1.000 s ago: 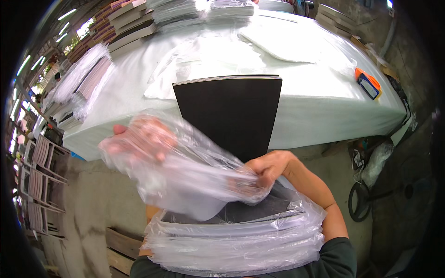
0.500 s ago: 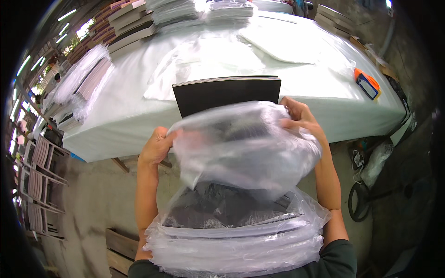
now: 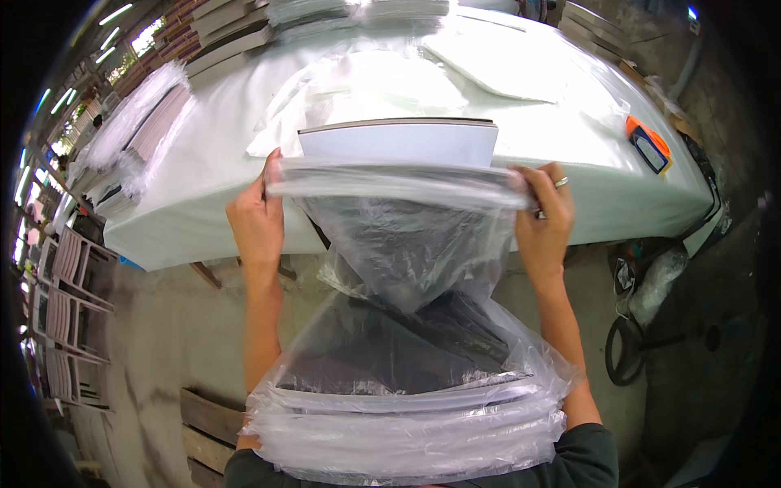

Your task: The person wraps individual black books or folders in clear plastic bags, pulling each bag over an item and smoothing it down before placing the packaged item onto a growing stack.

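Note:
A clear plastic bag (image 3: pixel 407 244) is stretched wide between my two hands, its gathered upper edge running nearly level. My left hand (image 3: pixel 259 213) pinches the left end of that edge. At the other end, my right hand (image 3: pixel 547 203), with a ring on one finger, grips the plastic. Just beyond the bag, a flat rectangular panel (image 3: pixel 399 138) with a white face and dark top edge stands up near the table's front. Its lower part is hidden by the plastic. Below, close to my body, lies a pile of dark panels in clear plastic (image 3: pixel 407 415).
A table with a pale cover (image 3: pixel 594 199) spans the front. Plastic-wrapped stacks (image 3: pixel 134 126) lie at its left, with more stacks at the back. An orange and blue object (image 3: pixel 648 145) lies at the right. White chairs (image 3: pixel 73 317) stand left, a wooden slatted piece (image 3: pixel 207 439) lower left.
The bag, bunched and blurred before, is now spread taut, its edge raised. My left hand has moved up. The standing panel's visible face was black and is now white.

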A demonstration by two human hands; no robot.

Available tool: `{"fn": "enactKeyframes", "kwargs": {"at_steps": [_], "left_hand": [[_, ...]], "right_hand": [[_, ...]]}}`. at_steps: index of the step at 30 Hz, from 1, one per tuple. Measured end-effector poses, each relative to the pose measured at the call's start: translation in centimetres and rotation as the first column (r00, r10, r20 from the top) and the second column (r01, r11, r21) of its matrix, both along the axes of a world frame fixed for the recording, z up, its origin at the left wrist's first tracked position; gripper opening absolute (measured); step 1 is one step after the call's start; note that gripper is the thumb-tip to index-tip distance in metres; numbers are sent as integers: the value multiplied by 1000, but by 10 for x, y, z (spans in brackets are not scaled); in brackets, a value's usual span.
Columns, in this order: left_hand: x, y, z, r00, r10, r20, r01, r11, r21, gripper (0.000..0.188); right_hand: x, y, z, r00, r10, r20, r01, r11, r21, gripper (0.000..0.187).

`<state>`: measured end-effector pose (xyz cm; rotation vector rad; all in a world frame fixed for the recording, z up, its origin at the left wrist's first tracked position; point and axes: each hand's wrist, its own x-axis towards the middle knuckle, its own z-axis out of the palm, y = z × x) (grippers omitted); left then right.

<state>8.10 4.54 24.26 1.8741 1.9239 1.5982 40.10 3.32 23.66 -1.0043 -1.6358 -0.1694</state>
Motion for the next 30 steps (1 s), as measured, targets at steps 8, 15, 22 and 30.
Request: {"fn": "enactKeyframes", "kwargs": {"at_steps": [8,15,22,30], "left_hand": [[-55,32,-30,485,-488,726,853,449,-267,22],[-40,31,-138,727,-48,684,675,225,-702,45],[-44,-11,-227,623,-67,780,751,333,-571,48],[-73,0,-135,933,-289,213,347,569,-745,47]], "right_hand": [[30,10,18,519,66,-852,-816,334,-471,22],[32,50,-116,731,-154,-665,-646,158,-747,28],[29,8,-176,924,-24,-382,-383,-19,-924,23],[101,56,1,867,416,-275,-453,426,-783,6]]}}
